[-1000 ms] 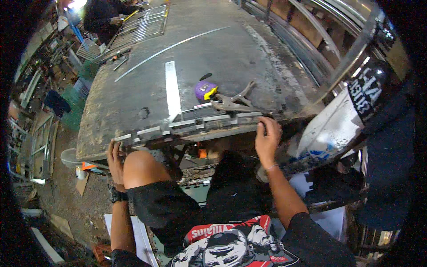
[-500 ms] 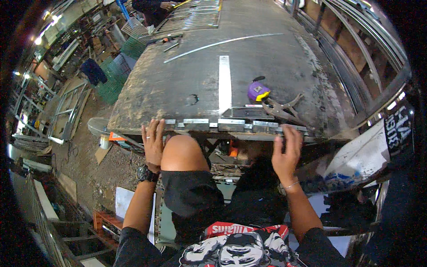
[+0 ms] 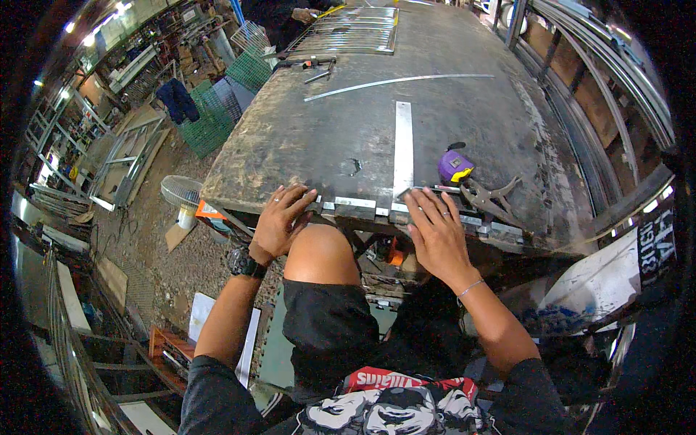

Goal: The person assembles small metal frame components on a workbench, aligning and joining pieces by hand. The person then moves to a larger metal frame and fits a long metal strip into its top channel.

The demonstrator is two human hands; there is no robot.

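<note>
A scuffed dark workbench [image 3: 312,138] fills the upper centre of the frame. Along its near edge lies a metal bar [image 3: 355,203]. The left hand [image 3: 279,221] rests on the bar's left end, fingers spread; the right hand [image 3: 435,232] lies flat on it right of centre, fingers open. A flat strip [image 3: 403,148] runs up from the bar. Right of it sit a purple tape measure [image 3: 453,167] and pliers [image 3: 489,199]. At left, a cluttered workshop floor holds a fan [image 3: 181,192] and green mesh [image 3: 214,123].

— What is lying farther up the dark table [image 3: 304,138]?

— A purple tape measure [image 3: 454,166] is sitting beside locking pliers [image 3: 487,197], and a curved metal strip [image 3: 395,83] is stretching across below a metal grille [image 3: 348,30].

— And down on the floor?

— A white fan [image 3: 181,193] is standing near green mesh panels [image 3: 217,119].
</note>
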